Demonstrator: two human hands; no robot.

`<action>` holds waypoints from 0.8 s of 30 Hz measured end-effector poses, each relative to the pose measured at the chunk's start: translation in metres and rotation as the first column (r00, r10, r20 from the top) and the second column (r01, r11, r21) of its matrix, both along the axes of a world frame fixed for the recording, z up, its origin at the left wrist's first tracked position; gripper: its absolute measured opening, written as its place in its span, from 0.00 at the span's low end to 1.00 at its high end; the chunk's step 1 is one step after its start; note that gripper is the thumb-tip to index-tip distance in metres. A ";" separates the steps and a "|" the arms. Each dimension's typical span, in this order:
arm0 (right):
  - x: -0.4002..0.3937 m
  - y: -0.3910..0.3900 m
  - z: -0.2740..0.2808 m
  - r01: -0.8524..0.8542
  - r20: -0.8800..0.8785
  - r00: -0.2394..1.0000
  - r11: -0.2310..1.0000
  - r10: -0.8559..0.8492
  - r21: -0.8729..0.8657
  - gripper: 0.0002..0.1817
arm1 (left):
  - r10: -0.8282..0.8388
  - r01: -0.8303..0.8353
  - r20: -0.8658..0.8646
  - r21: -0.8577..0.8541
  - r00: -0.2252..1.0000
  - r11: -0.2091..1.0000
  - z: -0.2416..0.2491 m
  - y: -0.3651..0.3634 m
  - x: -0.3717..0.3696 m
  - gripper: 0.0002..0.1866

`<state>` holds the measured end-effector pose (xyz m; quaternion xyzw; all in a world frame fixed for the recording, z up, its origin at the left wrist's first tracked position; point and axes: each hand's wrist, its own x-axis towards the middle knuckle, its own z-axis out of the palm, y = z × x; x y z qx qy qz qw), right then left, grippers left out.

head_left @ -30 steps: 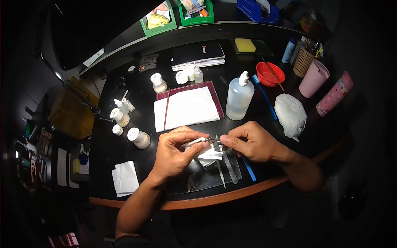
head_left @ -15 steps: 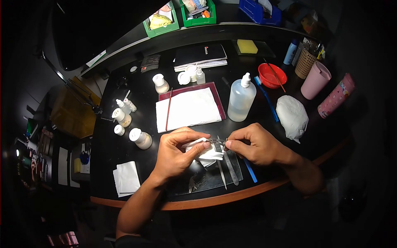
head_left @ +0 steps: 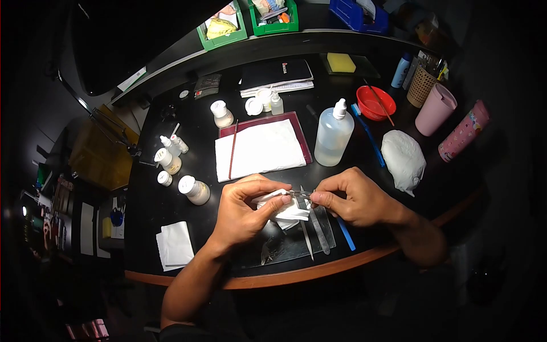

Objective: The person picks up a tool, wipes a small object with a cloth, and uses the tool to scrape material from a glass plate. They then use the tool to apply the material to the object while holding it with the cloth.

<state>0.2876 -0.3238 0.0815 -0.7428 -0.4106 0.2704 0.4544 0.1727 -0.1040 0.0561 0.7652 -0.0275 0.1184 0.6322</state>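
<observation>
Between thumb and fingers, my left hand [head_left: 242, 211] grips a folded white tissue [head_left: 292, 213]. My right hand [head_left: 356, 196] is closed in a pinch on a small, thin metal piece [head_left: 301, 194]. That piece spans the gap between both sets of fingertips, above the tissue; its exact kind is too small to make out. Beneath the hands lies a dark glass slab [head_left: 273, 253], with a flat metal spatula [head_left: 321, 233] and a slim pointed metal tool [head_left: 307, 239] on it. A blue handle [head_left: 346, 235] sticks out below my right hand.
Ahead, a white paper towel [head_left: 262, 149] carries a thin brush [head_left: 233, 151]. Around it stand a large clear bottle [head_left: 333, 139], several small jars including one near my left hand [head_left: 195, 191], a red bowl [head_left: 376, 104], a blue toothbrush [head_left: 369, 137] and a white wrapped lump [head_left: 403, 159].
</observation>
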 end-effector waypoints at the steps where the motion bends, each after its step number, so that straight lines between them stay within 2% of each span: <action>1: 0.000 0.000 0.001 -0.001 -0.015 1.000 1.000 0.001 -0.007 0.19 | 0.003 -0.003 0.000 0.004 1.000 1.000 0.001 0.000 0.000 0.11; 3: 0.000 -0.001 0.002 -0.003 -0.041 0.999 1.000 0.002 -0.021 0.17 | 0.006 -0.006 -0.009 0.013 1.000 1.000 0.001 0.001 0.000 0.11; 6: 0.002 0.001 -0.009 -0.012 0.016 1.000 0.996 0.010 0.083 0.20 | 0.012 -0.012 -0.026 0.000 1.000 1.000 0.002 0.000 -0.001 0.10; 9: 0.004 0.001 -0.004 -0.003 -0.016 1.000 0.999 0.003 -0.039 0.23 | -0.013 0.012 0.016 0.038 1.000 0.999 -0.001 0.000 0.000 0.10; 12: 0.002 0.003 -0.006 0.015 0.066 0.998 0.999 -0.013 -0.029 0.26 | -0.028 0.027 0.027 0.042 0.999 0.999 -0.002 0.000 -0.001 0.10; 15: 0.001 0.001 -0.004 0.001 0.093 0.996 1.000 -0.001 -0.006 0.24 | -0.019 0.019 -0.003 0.015 1.000 1.000 0.002 -0.001 -0.001 0.10; 24: -0.001 -0.001 0.002 -0.001 -0.003 1.000 1.000 0.001 -0.009 0.20 | 0.000 0.000 -0.016 0.007 1.000 1.000 0.000 -0.002 -0.001 0.10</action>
